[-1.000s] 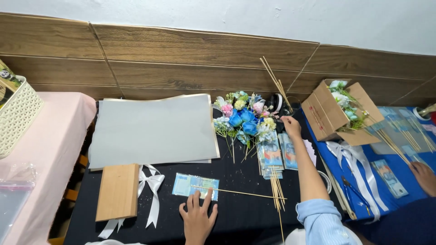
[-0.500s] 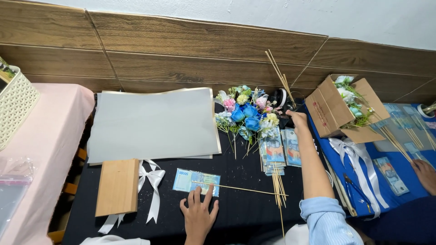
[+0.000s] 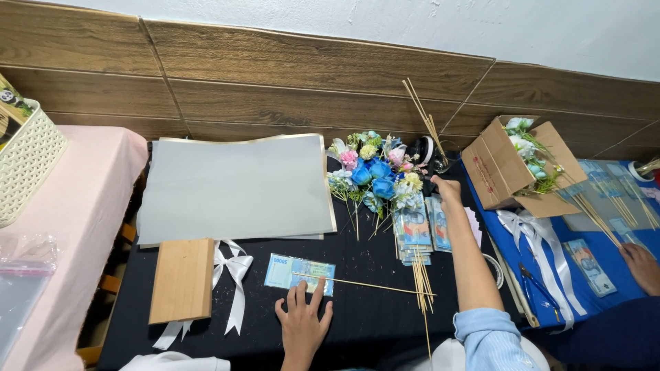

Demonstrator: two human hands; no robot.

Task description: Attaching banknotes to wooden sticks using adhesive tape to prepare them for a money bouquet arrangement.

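Observation:
My left hand (image 3: 302,318) rests flat on the black cloth, fingertips touching the near edge of a blue banknote (image 3: 298,272) that has a thin wooden skewer (image 3: 371,284) lying across it. My right hand (image 3: 447,189) reaches far forward, past the stacks of banknotes on skewers (image 3: 418,229), toward a dark roll (image 3: 424,150) beside the bunch of blue, pink and white artificial flowers (image 3: 375,175). Whether its fingers hold anything is hidden.
Large grey paper sheets (image 3: 237,187) lie at the back left. A wooden block (image 3: 183,279) and white ribbon bow (image 3: 234,269) sit near left. A cardboard box (image 3: 505,165) with flowers stands right. Another person's hand (image 3: 639,264) works on the blue cloth. A white basket (image 3: 26,162) stands on the pink cloth.
My right hand has stretched a little farther toward the flowers and the roll. My left hand stays by the banknote.

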